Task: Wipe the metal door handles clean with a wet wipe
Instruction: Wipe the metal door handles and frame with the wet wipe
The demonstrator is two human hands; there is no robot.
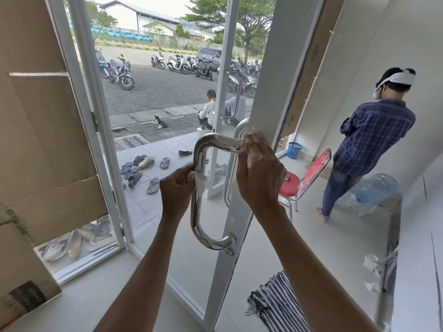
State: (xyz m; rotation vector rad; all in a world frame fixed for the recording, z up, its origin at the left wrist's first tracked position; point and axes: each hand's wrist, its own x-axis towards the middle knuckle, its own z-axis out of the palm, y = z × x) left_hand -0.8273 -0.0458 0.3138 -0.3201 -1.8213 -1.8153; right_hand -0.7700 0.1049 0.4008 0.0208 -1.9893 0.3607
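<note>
A shiny D-shaped metal door handle (200,207) is fixed to the white-framed glass door (239,212) in the middle of the head view. My left hand (176,188) pinches a white wet wipe (199,182) against the upper part of the handle's upright bar. My right hand (260,171) grips the handle's top arm where it meets the door frame. A second handle (229,173) shows behind the glass on the door's other side, partly hidden by my right hand. Farther off, another handle (236,99) sits on the outer door leaf.
Brown cardboard (40,116) covers the left glass panel. A person in a plaid shirt (369,140) stands at the right beside a red chair (304,178), a blue bin (294,149) and a water jug (375,188). Sandals (143,168) lie outside; striped cloth (278,305) lies on the floor.
</note>
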